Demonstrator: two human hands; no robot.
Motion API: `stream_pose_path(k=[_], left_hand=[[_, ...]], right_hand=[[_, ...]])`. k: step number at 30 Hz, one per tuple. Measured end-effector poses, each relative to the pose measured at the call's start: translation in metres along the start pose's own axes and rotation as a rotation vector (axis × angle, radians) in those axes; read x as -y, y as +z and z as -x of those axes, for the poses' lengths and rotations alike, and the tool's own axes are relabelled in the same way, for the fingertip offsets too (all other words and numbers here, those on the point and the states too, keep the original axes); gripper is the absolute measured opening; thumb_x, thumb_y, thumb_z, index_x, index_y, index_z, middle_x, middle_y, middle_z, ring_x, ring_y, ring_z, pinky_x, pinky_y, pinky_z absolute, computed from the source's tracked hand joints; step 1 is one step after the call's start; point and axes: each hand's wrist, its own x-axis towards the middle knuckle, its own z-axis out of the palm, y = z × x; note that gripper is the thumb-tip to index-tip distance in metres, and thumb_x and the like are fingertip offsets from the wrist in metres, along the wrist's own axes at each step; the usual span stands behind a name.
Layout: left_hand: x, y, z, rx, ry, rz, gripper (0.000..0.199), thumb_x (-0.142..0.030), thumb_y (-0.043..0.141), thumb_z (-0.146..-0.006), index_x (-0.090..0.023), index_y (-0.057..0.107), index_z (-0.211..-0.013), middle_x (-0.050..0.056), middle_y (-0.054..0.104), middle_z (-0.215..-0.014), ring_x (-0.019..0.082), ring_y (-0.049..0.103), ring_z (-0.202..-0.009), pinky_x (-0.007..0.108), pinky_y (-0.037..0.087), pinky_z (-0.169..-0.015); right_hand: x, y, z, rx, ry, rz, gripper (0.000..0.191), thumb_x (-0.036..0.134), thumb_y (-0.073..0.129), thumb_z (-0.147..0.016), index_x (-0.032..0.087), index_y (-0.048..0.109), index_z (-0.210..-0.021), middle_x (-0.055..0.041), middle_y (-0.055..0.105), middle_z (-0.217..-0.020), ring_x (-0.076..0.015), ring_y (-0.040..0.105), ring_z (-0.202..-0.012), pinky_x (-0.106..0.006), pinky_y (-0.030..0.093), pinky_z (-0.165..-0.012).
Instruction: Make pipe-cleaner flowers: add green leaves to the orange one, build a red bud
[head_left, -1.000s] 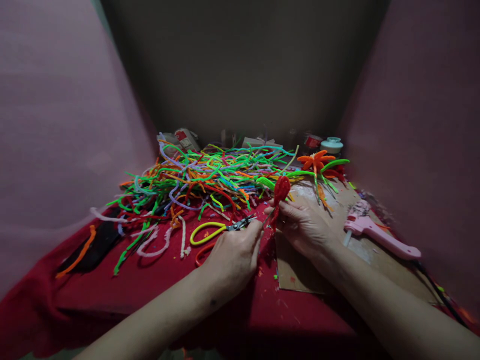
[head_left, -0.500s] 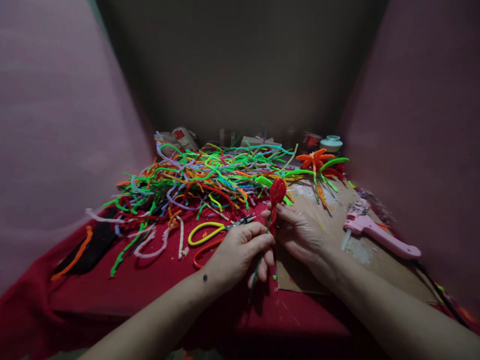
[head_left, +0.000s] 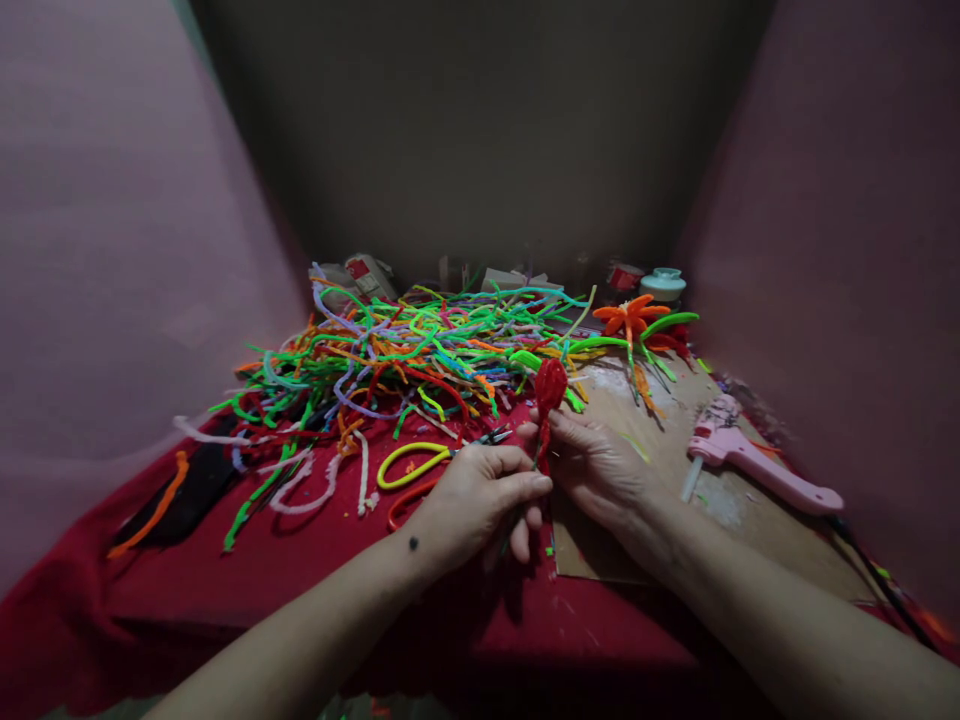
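Observation:
A red pipe-cleaner flower with a rounded bud stands nearly upright between my two hands. My left hand is closed around its thin green stem, thumb against the fingers. Just below the bud, my right hand pinches the red strand that hangs along the stem. Most of the stem is hidden by my fingers. Beside my left hand lie pliers with one yellow and one red handle, their jaws pointing to the flower; the hand covers part of the red handle.
A tangled heap of coloured pipe cleaners spreads across the red cloth. To the right, a pink glue gun rests on a brown board. An orange pipe-cleaner flower lies behind, near a pale blue jar.
The red flower has shifted and turned slightly in my hands, its bud a little lower and further left. Less of the stem shows below my left hand.

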Motion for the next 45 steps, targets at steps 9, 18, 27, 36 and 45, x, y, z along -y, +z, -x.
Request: stream_pose_path(k=[9,18,27,36,45], left_hand=[[0.011,0.002,-0.007,0.055,0.014,0.092,0.026,-0.028,0.051,-0.082,-0.012,0.053,-0.061,0.001,0.059,-0.043,0.006,0.043,-0.024,0.015,0.031,-0.026],[0.006,-0.001,-0.006,0.058,0.022,0.021,0.025,-0.036,0.054,-0.079,-0.015,0.051,-0.067,0.002,0.062,-0.051,0.011,0.053,-0.033,0.019,0.039,-0.032],[-0.013,-0.013,-0.014,-0.133,0.221,0.257,0.022,-0.032,0.07,-0.071,-0.014,0.062,-0.08,-0.002,0.059,-0.059,0.002,0.043,-0.041,0.013,0.029,-0.038],[-0.009,0.0,-0.012,-0.128,0.164,0.588,0.019,-0.016,0.076,-0.063,-0.012,0.062,-0.075,-0.002,0.061,-0.059,0.004,0.056,-0.045,0.01,0.033,-0.037],[-0.005,-0.003,-0.007,-0.102,0.178,0.457,0.018,-0.024,0.074,-0.066,-0.011,0.065,-0.074,0.002,0.063,-0.055,0.005,0.053,-0.042,0.013,0.037,-0.039]], right_hand=[[-0.003,-0.001,0.0,0.014,0.002,-0.021,0.02,0.026,0.08,-0.056,0.013,0.068,-0.065,-0.0013,0.065,-0.053,-0.0129,0.057,-0.046,-0.023,0.046,-0.042],[-0.004,-0.001,0.001,0.03,-0.037,0.057,0.019,0.028,0.078,-0.059,0.013,0.067,-0.058,-0.0009,0.063,-0.051,-0.0097,0.051,-0.042,-0.021,0.041,-0.042],[-0.006,0.005,0.006,0.066,-0.03,0.085,0.02,0.027,0.08,-0.059,0.011,0.068,-0.065,-0.0002,0.063,-0.053,-0.0073,0.055,-0.047,-0.019,0.042,-0.049],[-0.006,0.001,0.007,0.116,0.049,0.06,0.026,0.028,0.084,-0.054,0.011,0.065,-0.061,-0.0001,0.063,-0.051,-0.0075,0.056,-0.047,-0.019,0.044,-0.05],[-0.008,0.001,0.008,0.179,0.074,0.047,0.024,0.017,0.076,-0.064,0.016,0.052,-0.069,0.0017,0.062,-0.055,-0.0095,0.056,-0.047,-0.02,0.043,-0.048]])
